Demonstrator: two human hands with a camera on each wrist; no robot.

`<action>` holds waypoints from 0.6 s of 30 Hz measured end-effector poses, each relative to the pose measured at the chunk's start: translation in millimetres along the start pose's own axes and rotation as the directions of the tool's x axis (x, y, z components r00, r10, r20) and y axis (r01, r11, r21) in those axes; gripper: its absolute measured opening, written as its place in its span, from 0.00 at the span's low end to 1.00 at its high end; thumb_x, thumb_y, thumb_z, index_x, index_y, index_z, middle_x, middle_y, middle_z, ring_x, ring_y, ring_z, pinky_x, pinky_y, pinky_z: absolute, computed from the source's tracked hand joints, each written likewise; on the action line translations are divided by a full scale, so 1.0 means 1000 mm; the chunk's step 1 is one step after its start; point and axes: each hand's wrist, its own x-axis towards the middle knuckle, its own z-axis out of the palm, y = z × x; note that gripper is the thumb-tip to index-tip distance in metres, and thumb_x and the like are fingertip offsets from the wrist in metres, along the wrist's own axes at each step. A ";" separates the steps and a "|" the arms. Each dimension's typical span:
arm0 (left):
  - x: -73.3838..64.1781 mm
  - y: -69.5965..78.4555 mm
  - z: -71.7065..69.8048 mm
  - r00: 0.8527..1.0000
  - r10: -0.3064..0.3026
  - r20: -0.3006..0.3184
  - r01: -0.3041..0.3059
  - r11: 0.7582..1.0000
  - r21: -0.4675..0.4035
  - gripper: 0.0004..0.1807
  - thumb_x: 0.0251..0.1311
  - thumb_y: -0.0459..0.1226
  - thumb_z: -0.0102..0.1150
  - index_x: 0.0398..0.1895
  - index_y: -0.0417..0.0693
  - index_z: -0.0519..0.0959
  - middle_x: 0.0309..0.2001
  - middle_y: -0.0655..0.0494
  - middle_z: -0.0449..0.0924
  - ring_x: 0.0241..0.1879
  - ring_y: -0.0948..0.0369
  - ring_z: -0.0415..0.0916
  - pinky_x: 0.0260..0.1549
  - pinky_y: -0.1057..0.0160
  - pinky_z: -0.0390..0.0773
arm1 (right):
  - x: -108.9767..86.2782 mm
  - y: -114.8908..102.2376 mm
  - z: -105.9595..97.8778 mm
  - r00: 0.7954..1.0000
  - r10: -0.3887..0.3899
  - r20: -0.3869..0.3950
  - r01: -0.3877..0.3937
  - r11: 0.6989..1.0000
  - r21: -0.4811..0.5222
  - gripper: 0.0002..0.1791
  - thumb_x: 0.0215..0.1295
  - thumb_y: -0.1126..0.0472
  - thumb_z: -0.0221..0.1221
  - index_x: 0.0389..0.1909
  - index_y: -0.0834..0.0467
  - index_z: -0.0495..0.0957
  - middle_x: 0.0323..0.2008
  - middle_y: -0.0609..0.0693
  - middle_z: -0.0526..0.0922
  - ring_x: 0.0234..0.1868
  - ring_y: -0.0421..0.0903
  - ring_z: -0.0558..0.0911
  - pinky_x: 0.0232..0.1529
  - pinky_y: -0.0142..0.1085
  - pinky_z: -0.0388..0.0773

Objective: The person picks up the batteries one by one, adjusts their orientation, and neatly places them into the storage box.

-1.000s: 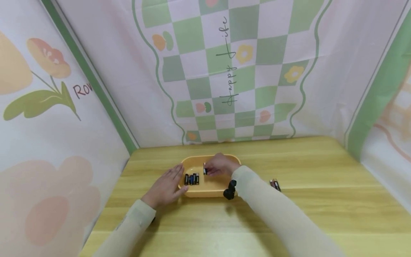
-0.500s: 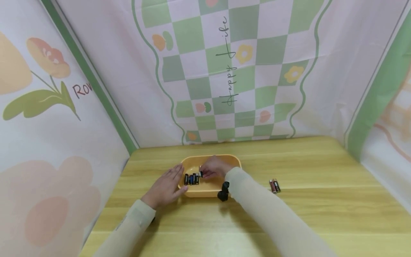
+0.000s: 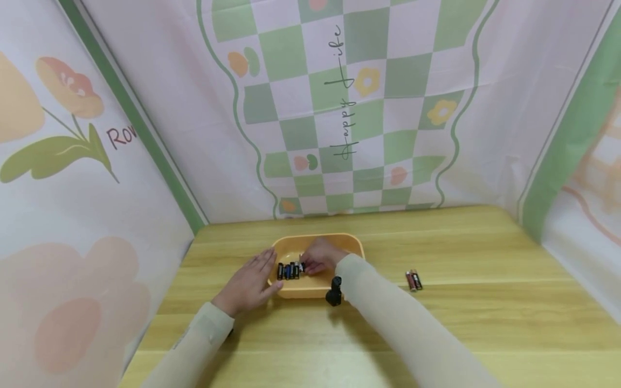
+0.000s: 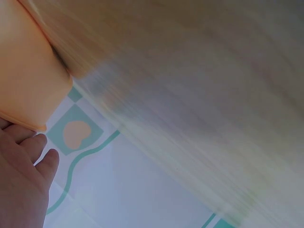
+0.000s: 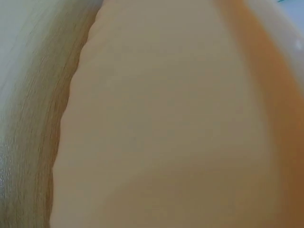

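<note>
A shallow orange-yellow plastic tray (image 3: 310, 292) stands on the wooden table. Inside it, at the left, several batteries (image 3: 288, 271) lie side by side in a row. My right hand (image 3: 321, 255) reaches into the tray and pinches another battery (image 3: 303, 267) at the row's right end; the fingers hide much of it. With fingers extended, my left hand (image 3: 248, 284) rests on the tray's left end. In the left wrist view, the fingers of this hand (image 4: 23, 171) touch the tray's rim (image 4: 28, 124). The tray's wall (image 5: 166, 114) fills most of the right wrist view.
Two more batteries (image 3: 414, 281) lie together on the table (image 3: 466, 323), to the right of the tray. A printed cloth (image 3: 330, 134) with green checks hangs behind the table's far edge, and other cloths hang at both sides.
My right hand has moved left inside the tray, bringing its battery to the right end of the row. My left hand has stayed at the tray's left end.
</note>
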 end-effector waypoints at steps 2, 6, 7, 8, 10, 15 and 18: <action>0.000 0.000 0.001 1.000 -0.001 0.000 0.001 1.000 0.004 0.46 0.71 0.64 0.26 0.76 0.37 0.47 0.76 0.44 0.42 0.75 0.54 0.38 0.70 0.55 0.46 | 0.001 0.001 0.001 1.000 0.001 -0.004 -0.001 1.000 -0.013 0.05 0.58 0.70 0.64 0.32 0.70 0.79 0.25 0.59 0.81 0.24 0.51 0.83 0.34 0.43 0.85; -0.001 0.000 0.001 1.000 -0.001 0.000 0.001 1.000 -0.005 0.46 0.71 0.64 0.27 0.76 0.37 0.47 0.76 0.44 0.42 0.75 0.53 0.38 0.70 0.54 0.46 | 0.002 0.003 0.002 1.000 0.019 -0.012 -0.019 0.999 -0.027 0.07 0.57 0.70 0.64 0.33 0.72 0.80 0.24 0.60 0.81 0.23 0.51 0.83 0.34 0.43 0.85; -0.001 0.000 0.001 1.000 -0.002 0.001 0.002 1.000 -0.008 0.46 0.71 0.64 0.27 0.76 0.37 0.46 0.76 0.44 0.41 0.75 0.53 0.38 0.70 0.54 0.46 | 0.002 0.003 0.003 1.000 0.022 -0.014 -0.022 0.999 -0.031 0.08 0.57 0.70 0.65 0.34 0.72 0.80 0.24 0.60 0.81 0.23 0.52 0.83 0.34 0.43 0.85; -0.001 0.000 0.001 1.000 -0.003 0.002 0.003 1.000 -0.009 0.45 0.71 0.64 0.27 0.76 0.37 0.46 0.76 0.44 0.41 0.75 0.53 0.38 0.70 0.55 0.45 | 0.002 0.003 0.003 1.000 0.023 -0.016 -0.023 0.999 -0.038 0.08 0.57 0.70 0.65 0.34 0.73 0.80 0.24 0.61 0.81 0.23 0.52 0.83 0.33 0.43 0.85; -0.001 0.000 0.001 1.000 -0.002 -0.001 0.002 1.000 -0.010 0.45 0.71 0.64 0.27 0.76 0.37 0.46 0.76 0.44 0.41 0.75 0.53 0.38 0.70 0.55 0.46 | 0.001 0.003 0.004 0.999 0.025 -0.022 -0.026 0.998 -0.049 0.09 0.57 0.70 0.65 0.35 0.74 0.79 0.24 0.61 0.81 0.22 0.51 0.83 0.32 0.43 0.85; -0.001 0.000 -0.001 1.000 0.007 -0.012 -0.007 1.000 -0.007 0.45 0.71 0.63 0.29 0.76 0.36 0.48 0.76 0.43 0.43 0.75 0.52 0.40 0.70 0.54 0.48 | -0.001 0.002 0.005 0.999 0.031 -0.037 -0.034 0.997 -0.071 0.10 0.57 0.70 0.65 0.36 0.74 0.79 0.24 0.61 0.81 0.22 0.50 0.82 0.32 0.43 0.85; -0.001 0.000 -0.002 1.000 0.017 -0.023 -0.017 1.000 -0.012 0.45 0.72 0.63 0.30 0.75 0.35 0.49 0.76 0.42 0.44 0.74 0.51 0.42 0.70 0.53 0.49 | -0.001 0.002 0.006 0.999 0.033 -0.041 -0.037 0.996 -0.081 0.10 0.57 0.70 0.64 0.35 0.74 0.79 0.24 0.61 0.81 0.21 0.50 0.82 0.32 0.42 0.85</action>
